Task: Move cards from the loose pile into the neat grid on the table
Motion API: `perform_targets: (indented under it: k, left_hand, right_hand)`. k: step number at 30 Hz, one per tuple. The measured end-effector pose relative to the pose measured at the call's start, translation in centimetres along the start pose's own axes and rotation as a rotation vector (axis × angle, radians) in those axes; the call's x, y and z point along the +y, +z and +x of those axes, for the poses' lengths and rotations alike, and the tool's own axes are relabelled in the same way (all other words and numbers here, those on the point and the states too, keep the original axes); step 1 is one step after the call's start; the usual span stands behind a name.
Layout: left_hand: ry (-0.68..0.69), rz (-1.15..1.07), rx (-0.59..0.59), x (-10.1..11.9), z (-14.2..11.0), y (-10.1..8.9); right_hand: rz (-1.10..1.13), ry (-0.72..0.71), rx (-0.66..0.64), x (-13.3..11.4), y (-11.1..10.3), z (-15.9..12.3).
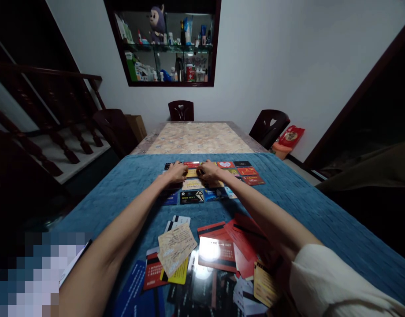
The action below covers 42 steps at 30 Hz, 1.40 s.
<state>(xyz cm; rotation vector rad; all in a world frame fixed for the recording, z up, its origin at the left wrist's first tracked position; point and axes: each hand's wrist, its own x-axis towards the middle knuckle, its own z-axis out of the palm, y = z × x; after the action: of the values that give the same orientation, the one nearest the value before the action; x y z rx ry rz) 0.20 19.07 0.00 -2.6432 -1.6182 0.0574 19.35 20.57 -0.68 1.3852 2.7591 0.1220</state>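
Both my hands reach forward to rows of plastic cards on the blue cloth. My left hand (177, 172) is closed, its fingertips at the left end of a yellow card (192, 173). At that card's right end is my right hand (208, 171), with its fingers curled. A red card (192, 164) lies just beyond, and a cream card (193, 184) just nearer. In the nearest row are a black VIP card (192, 197) and a blue card (216, 194). Cards at the right include one with a white heart (225, 164). My hands and forearms hide several cards.
A loose pile nearer me holds red cards (218, 257), a beige card (176, 248), and dark and blue ones (136, 293). Beyond the blue cloth (123, 185) is a patterned tabletop (202, 137). Chairs (270, 125) stand around the table, with a railing (53, 127) at left.
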Motion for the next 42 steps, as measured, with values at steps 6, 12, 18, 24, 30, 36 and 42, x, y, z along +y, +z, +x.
perform_targets:
  k: [6, 12, 18, 24, 30, 36, 42]
  left_hand:
    - [0.016, 0.009, 0.031, 0.3, -0.3, 0.1]
    - [0.034, 0.010, 0.069, 0.7, -1.0, 0.1]
    - [0.033, -0.007, 0.142, 1.6, -2.1, -0.1]
    - [0.042, -0.016, 0.215, 3.5, -4.5, -0.7]
    - [0.058, -0.030, 0.274, 5.3, -7.8, -0.9]
    - [0.074, -0.077, 0.286, 6.7, -11.7, -0.4]
    - [0.110, -0.113, 0.294, 8.1, -15.7, -0.3]
  right_hand:
    - [0.001, 0.016, -0.002, -0.3, -0.3, -0.2]
    - [-0.001, 0.065, 0.022, -0.7, -0.8, -1.1]
    - [0.003, 0.091, 0.085, -1.2, -2.0, -3.0]
    - [0.007, 0.043, 0.150, -2.6, -2.7, -5.4]
    - [0.025, -0.031, 0.245, -4.7, -2.2, -8.2]
    - [0.081, -0.092, 0.304, -7.2, -1.5, -11.5]
    - [0.159, -0.161, 0.296, -9.7, -1.4, -14.4]
